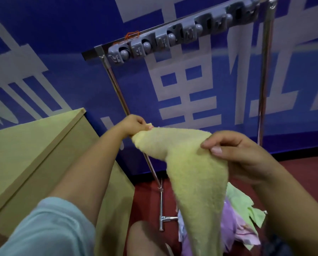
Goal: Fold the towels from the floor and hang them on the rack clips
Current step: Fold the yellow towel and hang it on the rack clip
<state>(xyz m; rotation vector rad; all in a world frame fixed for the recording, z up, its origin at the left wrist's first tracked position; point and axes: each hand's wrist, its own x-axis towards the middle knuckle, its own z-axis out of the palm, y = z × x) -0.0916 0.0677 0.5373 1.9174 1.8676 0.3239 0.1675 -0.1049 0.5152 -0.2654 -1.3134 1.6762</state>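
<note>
Closest to me, my right hand (pixel 234 156) has its fingers curled over the top edge of the yellow towel (pixel 195 182), thumb pressed against the cloth — a firm pinch, nothing else in it. From there the towel hangs in a long, narrowing drape toward the floor, its lower end running out of view. The upper edge runs left to my left hand (pixel 134 124), which is stretched further out, fingers closed tight round the far corner so a small tip of fabric pokes out past them. The span between the two hands is bunched and rolled rather than flat.

Below the drape, on the red floor (pixel 302 172), I can see the pile of towels (pixel 239 218) waiting: a lilac one, a green one, something pinkish underneath. To my left stands a pale wooden cabinet (pixel 34 154).

Beyond the hands rises the metal rack (pixel 117 89), and high on its top bar the row of grey clips (pixel 169 37) — none carries a towel that I can see.

I judge this as the folding step on the first towel, barely begun. Next I would need to pull the top edge taut, bring the corners together for a clean fold, then raise it well up to a clip.
</note>
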